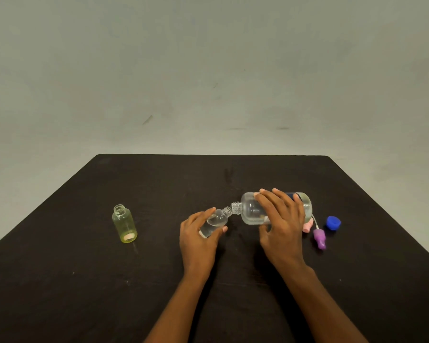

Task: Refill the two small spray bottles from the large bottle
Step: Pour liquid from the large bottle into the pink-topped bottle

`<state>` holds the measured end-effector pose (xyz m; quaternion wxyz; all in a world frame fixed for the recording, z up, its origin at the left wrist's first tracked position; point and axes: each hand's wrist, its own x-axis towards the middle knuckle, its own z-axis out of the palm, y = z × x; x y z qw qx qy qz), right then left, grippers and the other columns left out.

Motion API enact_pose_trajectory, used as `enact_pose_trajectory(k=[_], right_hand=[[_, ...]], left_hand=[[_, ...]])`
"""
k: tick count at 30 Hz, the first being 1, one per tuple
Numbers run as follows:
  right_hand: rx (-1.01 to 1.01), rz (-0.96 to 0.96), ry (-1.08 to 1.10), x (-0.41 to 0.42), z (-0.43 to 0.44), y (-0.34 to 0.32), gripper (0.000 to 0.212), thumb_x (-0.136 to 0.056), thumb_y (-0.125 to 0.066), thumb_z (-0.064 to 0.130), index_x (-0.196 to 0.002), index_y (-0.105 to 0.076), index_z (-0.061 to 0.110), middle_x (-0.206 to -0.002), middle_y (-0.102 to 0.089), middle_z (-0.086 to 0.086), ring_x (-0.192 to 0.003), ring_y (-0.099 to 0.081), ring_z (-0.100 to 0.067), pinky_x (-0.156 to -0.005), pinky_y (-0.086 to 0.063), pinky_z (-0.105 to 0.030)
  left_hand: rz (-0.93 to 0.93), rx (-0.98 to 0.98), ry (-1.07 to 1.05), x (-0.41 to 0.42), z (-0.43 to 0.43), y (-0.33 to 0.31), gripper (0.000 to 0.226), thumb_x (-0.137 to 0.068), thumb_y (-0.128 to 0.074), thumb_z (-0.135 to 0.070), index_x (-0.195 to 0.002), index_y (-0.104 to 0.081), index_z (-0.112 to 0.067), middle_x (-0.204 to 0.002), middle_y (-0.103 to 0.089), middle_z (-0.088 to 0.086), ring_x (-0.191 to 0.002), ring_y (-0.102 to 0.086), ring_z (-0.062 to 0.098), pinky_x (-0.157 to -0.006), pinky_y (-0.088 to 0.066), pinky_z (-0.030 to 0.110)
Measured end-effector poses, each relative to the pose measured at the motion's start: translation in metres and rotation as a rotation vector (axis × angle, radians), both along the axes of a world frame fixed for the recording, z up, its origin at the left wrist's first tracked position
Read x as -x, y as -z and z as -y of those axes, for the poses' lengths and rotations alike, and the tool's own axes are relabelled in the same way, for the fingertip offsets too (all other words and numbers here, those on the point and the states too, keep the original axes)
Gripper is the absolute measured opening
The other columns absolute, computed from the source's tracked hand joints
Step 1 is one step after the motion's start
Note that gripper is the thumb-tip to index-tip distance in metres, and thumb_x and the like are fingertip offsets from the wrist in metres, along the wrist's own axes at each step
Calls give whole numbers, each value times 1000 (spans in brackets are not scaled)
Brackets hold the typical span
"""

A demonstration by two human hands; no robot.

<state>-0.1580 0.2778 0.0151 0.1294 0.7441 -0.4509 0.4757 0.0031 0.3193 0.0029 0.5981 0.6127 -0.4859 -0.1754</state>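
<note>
Black table (84, 280) takes up most of the view, grey wall behind it. Big clear bottle (252, 209) is tipped on its side, neck pointing left, with the right hand (282, 226) wrapped over the top of it, so that grip is closed on the bottle, fingers over the far side and thumb underneath. Its open mouth sits right at the mouth of a small clear bottle (217, 220), which is tilted toward it and partly filled. The left hand (198, 240) has its grip closed around that one's lower body. Well off to the left, a yellowish small bottle (124, 224) stands upright with no top. Right of the big bottle: purple sprayer top (319, 238) lying down, blue cap (333, 222) near it, and something pink (307, 225) half hidden behind the right hand.
</note>
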Motion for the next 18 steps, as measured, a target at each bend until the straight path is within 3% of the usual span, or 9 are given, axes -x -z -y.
enact_pose_trajectory(k=[18], right_hand=[[-1,-1,-1,0,0,0,87,-53,-70,-21,-127,-49,20,-128,-60,-4,-127,-45,-23,-119,-13,-40]], left_hand=[[6,-2,-1,0,-1,0,47,-67,-83,-14,-107,-68,-32,-102,-62,-18,-104,-45,-11,-80,-31,-2]])
